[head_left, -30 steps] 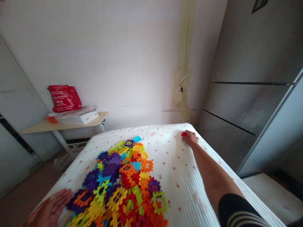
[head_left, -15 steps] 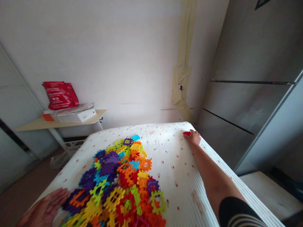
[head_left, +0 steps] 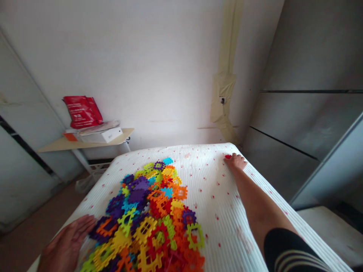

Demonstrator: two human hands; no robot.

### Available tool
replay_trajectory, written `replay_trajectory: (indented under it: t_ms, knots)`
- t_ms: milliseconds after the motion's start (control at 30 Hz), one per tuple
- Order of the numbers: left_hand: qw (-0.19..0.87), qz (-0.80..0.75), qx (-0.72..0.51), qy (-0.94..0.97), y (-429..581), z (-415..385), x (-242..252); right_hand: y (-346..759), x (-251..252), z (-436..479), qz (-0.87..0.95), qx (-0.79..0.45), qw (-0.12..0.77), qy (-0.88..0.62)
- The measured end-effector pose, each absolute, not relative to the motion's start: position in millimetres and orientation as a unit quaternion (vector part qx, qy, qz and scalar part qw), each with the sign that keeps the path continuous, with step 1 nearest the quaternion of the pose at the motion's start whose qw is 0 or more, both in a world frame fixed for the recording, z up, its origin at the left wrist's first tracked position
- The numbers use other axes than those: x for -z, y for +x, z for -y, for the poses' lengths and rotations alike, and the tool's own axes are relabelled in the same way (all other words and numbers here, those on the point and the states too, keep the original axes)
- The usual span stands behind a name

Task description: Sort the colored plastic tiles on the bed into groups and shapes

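At the far right corner of the padded surface, my right hand [head_left: 236,161] is closed over a red plastic interlocking building piece [head_left: 228,156]. Only part of that piece shows past the fingers and thumb. My left hand [head_left: 69,240] rests at the left side of a big heap of interlocking pieces, fingers stretched out and nothing in them. In the heap lie a purple piece [head_left: 137,196], a yellow window-like piece [head_left: 145,229], a blue piece [head_left: 167,192], a lime-green frame [head_left: 195,237] and an orange piece [head_left: 181,192], among several others.
White ribbed bedding [head_left: 210,181] with small red marks covers the surface. Beyond its left side, a small table [head_left: 58,145] carries a white box [head_left: 106,136] and a red bag [head_left: 82,112]. Grey cabinet doors [head_left: 295,117] stand at the right, and a taped wall socket [head_left: 222,100] is behind.
The view has shifted, so everything sits a little further right. My right hand covers more of the red piece than before. My left hand stays beside the heap.
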State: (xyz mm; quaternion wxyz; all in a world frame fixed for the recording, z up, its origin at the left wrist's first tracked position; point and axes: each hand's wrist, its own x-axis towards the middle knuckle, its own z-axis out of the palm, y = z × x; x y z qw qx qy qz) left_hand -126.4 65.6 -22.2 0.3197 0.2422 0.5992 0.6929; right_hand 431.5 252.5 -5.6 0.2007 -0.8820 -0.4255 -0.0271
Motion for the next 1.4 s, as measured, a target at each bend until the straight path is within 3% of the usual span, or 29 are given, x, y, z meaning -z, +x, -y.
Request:
replay_trajectory:
  t_ms: [633,933,1100,1400]
  knots:
    - [0.326,-0.556,-0.723,0.248,-117.3,-59.1,16.3,439.4,19.7,-247.6,0.509,0.039,0.153,-0.846]
    - [0.338,-0.539,-0.731,0.245,-119.2,-58.0,18.2,438.5,26.5,-226.7,0.436,0.056,0.320,-0.839]
    - [0.335,-0.536,-0.731,0.257,-118.3,-57.3,18.5,438.3,29.0,-205.3,0.476,-0.014,0.279,-0.834]
    - [0.337,-0.531,-0.729,0.270,-119.0,-57.3,19.2,384.4,22.5,-154.4,0.585,-0.007,0.206,-0.784]
